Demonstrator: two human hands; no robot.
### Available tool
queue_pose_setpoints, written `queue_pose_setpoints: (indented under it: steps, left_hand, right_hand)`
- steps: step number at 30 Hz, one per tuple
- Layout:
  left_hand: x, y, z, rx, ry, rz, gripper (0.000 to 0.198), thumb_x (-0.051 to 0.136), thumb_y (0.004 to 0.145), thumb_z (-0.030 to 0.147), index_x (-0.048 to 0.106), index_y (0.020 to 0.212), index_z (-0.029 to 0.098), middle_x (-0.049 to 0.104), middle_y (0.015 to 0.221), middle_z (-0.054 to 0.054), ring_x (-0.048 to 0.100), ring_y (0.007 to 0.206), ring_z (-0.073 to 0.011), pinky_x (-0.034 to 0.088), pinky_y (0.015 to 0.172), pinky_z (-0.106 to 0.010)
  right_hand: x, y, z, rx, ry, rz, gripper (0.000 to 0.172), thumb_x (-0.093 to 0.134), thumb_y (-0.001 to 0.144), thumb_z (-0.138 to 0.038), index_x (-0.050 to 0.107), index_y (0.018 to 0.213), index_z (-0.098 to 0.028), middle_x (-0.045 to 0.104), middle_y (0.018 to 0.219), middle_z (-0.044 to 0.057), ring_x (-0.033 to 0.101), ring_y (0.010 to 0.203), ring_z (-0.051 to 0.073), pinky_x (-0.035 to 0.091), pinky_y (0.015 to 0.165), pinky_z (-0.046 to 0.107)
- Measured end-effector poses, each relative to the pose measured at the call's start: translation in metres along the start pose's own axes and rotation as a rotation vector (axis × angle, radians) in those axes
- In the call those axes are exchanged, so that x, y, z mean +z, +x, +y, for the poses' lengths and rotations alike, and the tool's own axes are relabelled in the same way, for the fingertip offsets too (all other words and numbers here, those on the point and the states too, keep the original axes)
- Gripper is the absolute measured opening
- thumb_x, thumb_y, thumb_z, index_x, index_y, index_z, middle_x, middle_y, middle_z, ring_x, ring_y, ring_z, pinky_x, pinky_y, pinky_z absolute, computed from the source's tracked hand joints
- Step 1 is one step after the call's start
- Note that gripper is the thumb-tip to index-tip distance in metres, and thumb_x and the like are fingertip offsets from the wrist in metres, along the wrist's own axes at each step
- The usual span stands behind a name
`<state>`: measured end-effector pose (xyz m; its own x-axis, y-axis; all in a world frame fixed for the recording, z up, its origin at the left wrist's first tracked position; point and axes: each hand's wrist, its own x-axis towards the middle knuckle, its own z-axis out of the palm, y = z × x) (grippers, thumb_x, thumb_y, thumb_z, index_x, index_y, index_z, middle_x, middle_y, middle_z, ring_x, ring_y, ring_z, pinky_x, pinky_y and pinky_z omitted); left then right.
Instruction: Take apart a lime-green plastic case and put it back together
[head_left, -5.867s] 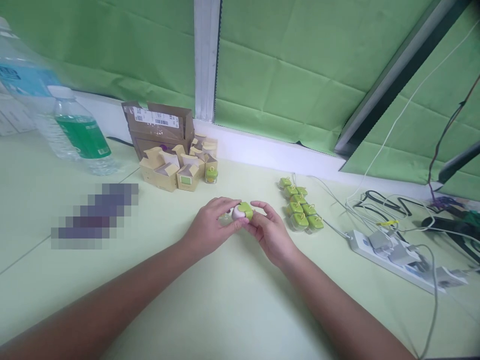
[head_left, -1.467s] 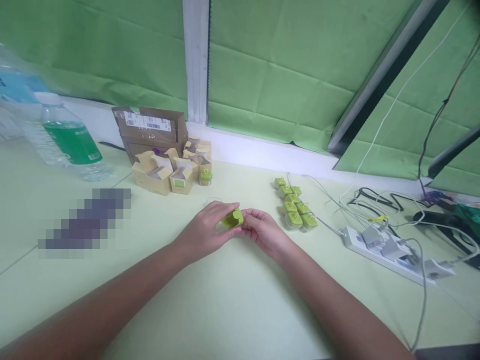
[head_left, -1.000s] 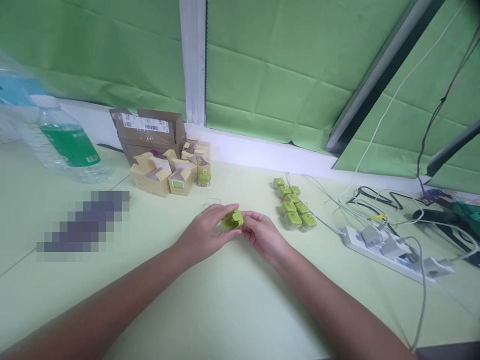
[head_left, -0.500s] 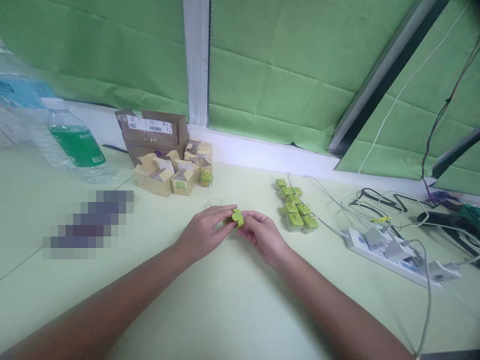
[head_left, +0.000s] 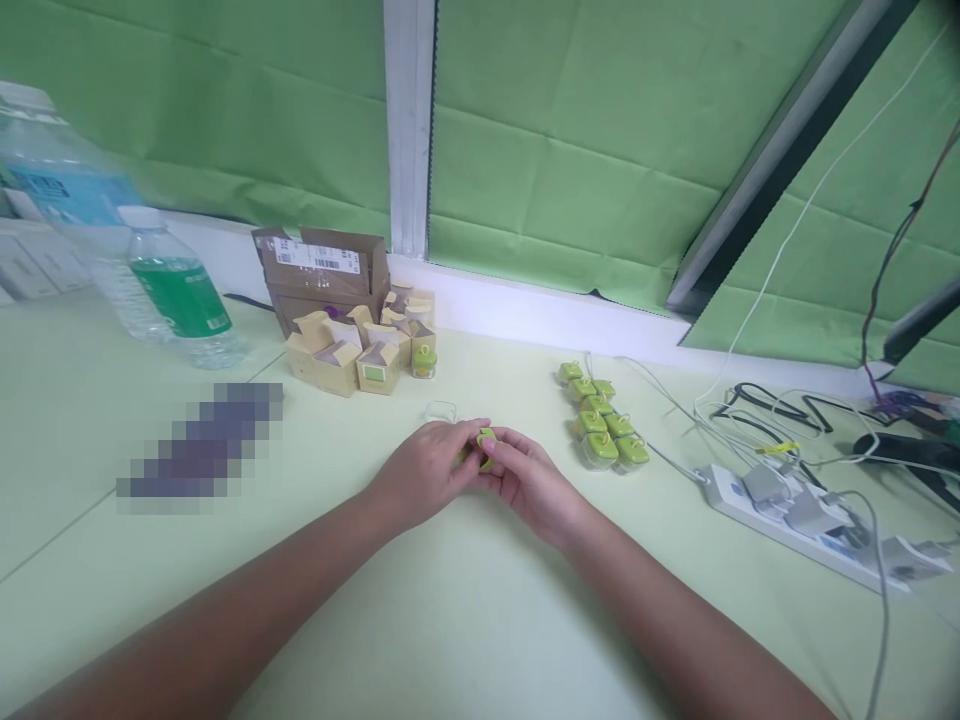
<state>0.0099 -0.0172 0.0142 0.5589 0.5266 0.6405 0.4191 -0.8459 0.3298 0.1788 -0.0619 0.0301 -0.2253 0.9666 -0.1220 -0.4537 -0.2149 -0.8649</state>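
Both the left hand (head_left: 427, 470) and right hand (head_left: 529, 478) pinch the small green piece (head_left: 486, 440) at counter (head_left: 465, 620) centre; it could slip and skid toward the green-lidded jars (head_left: 604, 428) at 2 o'clock.

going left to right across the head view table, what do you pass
water bottle → blurred patch → small cardboard boxes → left hand → small green piece pinched by both hands → right hand → cluster of green-lidded jars → power strip
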Motion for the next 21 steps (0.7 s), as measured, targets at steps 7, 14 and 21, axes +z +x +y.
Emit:
queue_pose_setpoints:
  steps: [7, 14, 21]
  left_hand:
    - [-0.005, 0.000, 0.003, -0.107, -0.043, -0.097, 0.023, 0.041, 0.100, 0.024, 0.055, 0.117, 0.019, 0.070, 0.124, -0.010, 0.067, 0.109, -0.0251, 0.054, 0.091, -0.042]
    - [-0.010, 0.001, -0.001, -0.118, -0.056, -0.043, 0.017, 0.043, 0.099, 0.025, 0.059, 0.102, 0.020, 0.071, 0.098, -0.005, 0.066, 0.092, -0.0202, 0.051, 0.082, -0.034]
    - [-0.012, 0.000, -0.002, -0.118, -0.003, -0.086, 0.016, 0.047, 0.096, 0.024, 0.061, 0.090, 0.021, 0.065, 0.076, 0.000, 0.059, 0.070, -0.0154, 0.044, 0.065, -0.028]
  right_hand:
    - [-0.002, 0.001, 0.000, 0.032, 0.016, 0.008, 0.021, 0.078, 0.077, -0.031, 0.070, 0.093, -0.018, 0.067, 0.083, 0.002, 0.058, 0.072, 0.012, 0.047, 0.065, 0.024]
    - [-0.016, 0.013, -0.005, 0.103, 0.147, 0.219, 0.024, 0.055, 0.087, -0.036, 0.068, 0.086, -0.016, 0.070, 0.084, 0.009, 0.055, 0.060, 0.015, 0.044, 0.053, 0.025]
    - [-0.021, 0.014, -0.003, 0.061, 0.038, 0.299, 0.013, 0.072, 0.078, -0.026, 0.064, 0.084, -0.018, 0.062, 0.081, 0.002, 0.055, 0.063, 0.011, 0.044, 0.054, 0.021]
